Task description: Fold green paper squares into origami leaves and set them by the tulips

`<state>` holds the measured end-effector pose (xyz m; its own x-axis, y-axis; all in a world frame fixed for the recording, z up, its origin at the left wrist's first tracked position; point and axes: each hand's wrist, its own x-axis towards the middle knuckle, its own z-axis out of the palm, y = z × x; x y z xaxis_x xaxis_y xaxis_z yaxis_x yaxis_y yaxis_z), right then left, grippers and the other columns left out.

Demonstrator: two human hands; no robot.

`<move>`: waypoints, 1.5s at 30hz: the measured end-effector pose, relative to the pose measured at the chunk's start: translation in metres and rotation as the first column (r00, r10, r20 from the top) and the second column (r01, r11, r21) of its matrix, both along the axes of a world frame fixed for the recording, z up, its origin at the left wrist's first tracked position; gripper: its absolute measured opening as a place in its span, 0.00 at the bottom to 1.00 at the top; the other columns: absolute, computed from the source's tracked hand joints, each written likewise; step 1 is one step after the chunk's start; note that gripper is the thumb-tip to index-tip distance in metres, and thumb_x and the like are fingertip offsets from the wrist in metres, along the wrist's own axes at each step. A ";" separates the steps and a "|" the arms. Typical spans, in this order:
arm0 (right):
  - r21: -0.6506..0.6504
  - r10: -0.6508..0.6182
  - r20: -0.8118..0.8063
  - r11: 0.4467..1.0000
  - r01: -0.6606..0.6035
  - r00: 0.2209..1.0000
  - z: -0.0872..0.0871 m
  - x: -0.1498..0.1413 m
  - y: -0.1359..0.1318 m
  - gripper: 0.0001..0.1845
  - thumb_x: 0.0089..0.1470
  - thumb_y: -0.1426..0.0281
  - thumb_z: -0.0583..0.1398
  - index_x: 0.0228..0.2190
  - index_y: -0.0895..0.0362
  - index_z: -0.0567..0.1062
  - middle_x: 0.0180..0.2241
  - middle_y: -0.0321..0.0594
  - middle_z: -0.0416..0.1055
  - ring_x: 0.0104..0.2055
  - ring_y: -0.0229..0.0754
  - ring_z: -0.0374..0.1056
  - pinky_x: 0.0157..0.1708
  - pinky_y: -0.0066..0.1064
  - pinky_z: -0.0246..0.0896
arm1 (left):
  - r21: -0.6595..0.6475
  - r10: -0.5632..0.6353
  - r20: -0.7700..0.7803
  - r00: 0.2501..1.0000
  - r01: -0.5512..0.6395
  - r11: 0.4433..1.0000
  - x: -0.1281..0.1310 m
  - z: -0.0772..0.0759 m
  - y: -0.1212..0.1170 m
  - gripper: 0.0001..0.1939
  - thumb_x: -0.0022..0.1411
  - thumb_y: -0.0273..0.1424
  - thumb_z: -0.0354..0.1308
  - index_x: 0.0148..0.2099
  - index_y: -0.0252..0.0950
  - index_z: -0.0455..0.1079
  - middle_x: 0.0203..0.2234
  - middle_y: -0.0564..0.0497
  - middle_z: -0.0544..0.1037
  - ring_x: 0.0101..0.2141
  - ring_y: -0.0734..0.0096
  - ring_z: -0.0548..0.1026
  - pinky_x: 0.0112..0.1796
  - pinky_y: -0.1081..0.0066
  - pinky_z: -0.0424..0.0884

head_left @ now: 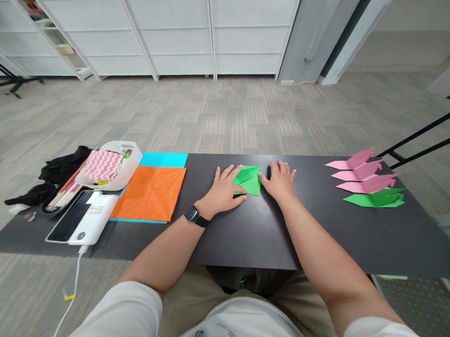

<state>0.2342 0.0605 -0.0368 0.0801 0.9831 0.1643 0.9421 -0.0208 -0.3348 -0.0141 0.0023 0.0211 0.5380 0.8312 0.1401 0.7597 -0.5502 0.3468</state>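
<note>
A partly folded sheet of green origami paper [251,180] lies on the dark table in front of me. My left hand [226,189] rests over its left side, fingers spread, covering that edge. At the paper's right edge, the thumb of my right hand [280,181] touches or nearly touches it, with the other fingers stretched out on the table. To the right stand several folded paper birds in a row: pink ones [362,174] behind and a green one [376,198] nearest me.
On the left, orange paper [149,192] lies over blue paper [165,159]. Beside it are a white basket [130,169] with a pink zigzag-patterned item, a phone [72,216], a white power bank [94,220] with a cable, and black cloth [66,166]. The table [236,243] is narrow.
</note>
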 end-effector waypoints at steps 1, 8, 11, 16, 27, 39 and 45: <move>0.005 -0.012 -0.007 1.000 0.012 1.000 -0.001 0.000 0.001 0.42 0.63 0.49 0.60 0.70 0.59 0.63 0.74 0.62 0.54 0.76 0.71 0.47 0.71 0.72 0.33 | 0.000 -0.001 -0.002 1.000 0.001 1.000 0.000 0.000 0.000 0.11 0.68 0.41 0.66 0.51 0.52 0.85 0.79 0.55 0.50 0.76 0.39 0.48 0.71 0.27 0.38; 0.057 -0.077 -0.100 0.995 0.083 0.992 0.001 -0.003 0.006 0.32 0.62 0.57 0.61 0.63 0.58 0.70 0.67 0.59 0.65 0.72 0.65 0.55 0.71 0.69 0.39 | -0.003 -0.008 -0.014 1.000 0.008 1.000 0.000 0.003 -0.001 0.11 0.68 0.39 0.66 0.51 0.51 0.85 0.79 0.54 0.50 0.76 0.37 0.48 0.71 0.27 0.39; 0.115 -0.072 -0.171 0.989 0.093 0.983 0.005 -0.004 0.005 0.28 0.62 0.60 0.60 0.61 0.56 0.72 0.64 0.57 0.69 0.68 0.63 0.60 0.70 0.71 0.41 | 0.014 -0.016 -0.023 1.000 0.016 1.000 0.000 0.002 -0.002 0.14 0.68 0.40 0.66 0.55 0.52 0.84 0.79 0.53 0.47 0.76 0.38 0.48 0.71 0.27 0.39; 0.211 0.076 -0.252 0.977 -0.022 0.965 0.018 -0.001 -0.006 0.14 0.60 0.70 0.57 0.44 0.54 0.79 0.49 0.48 0.78 0.56 0.55 0.71 0.69 0.61 0.52 | 0.032 0.006 -0.026 1.000 -0.005 0.999 -0.001 -0.004 0.000 0.15 0.72 0.36 0.62 0.57 0.53 0.82 0.80 0.56 0.43 0.77 0.38 0.46 0.72 0.28 0.40; 0.066 0.546 -0.170 0.837 -0.543 0.820 0.023 -0.017 -0.025 0.29 0.55 0.79 0.55 0.51 0.50 0.85 0.55 0.40 0.80 0.59 0.50 0.73 0.66 0.48 0.64 | 0.015 0.045 -0.051 0.998 -0.045 0.999 -0.003 -0.004 0.003 0.21 0.72 0.45 0.62 0.64 0.55 0.77 0.80 0.54 0.41 0.77 0.37 0.45 0.71 0.28 0.38; 0.065 0.541 -0.113 0.841 -0.537 0.833 0.015 -0.016 -0.022 0.24 0.59 0.77 0.56 0.48 0.49 0.86 0.55 0.38 0.81 0.59 0.49 0.73 0.66 0.48 0.64 | 0.105 0.073 -0.061 0.995 -0.067 0.992 -0.009 0.001 0.004 0.12 0.72 0.43 0.62 0.49 0.51 0.86 0.78 0.55 0.54 0.76 0.40 0.49 0.72 0.27 0.37; 0.073 0.540 -0.100 0.842 -0.535 0.836 0.017 -0.016 -0.022 0.23 0.60 0.76 0.57 0.47 0.49 0.86 0.55 0.37 0.81 0.58 0.50 0.74 0.64 0.48 0.65 | 0.108 0.017 -0.081 0.997 -0.008 0.994 -0.019 0.009 0.008 0.10 0.71 0.42 0.63 0.43 0.51 0.87 0.77 0.58 0.56 0.75 0.41 0.53 0.72 0.27 0.37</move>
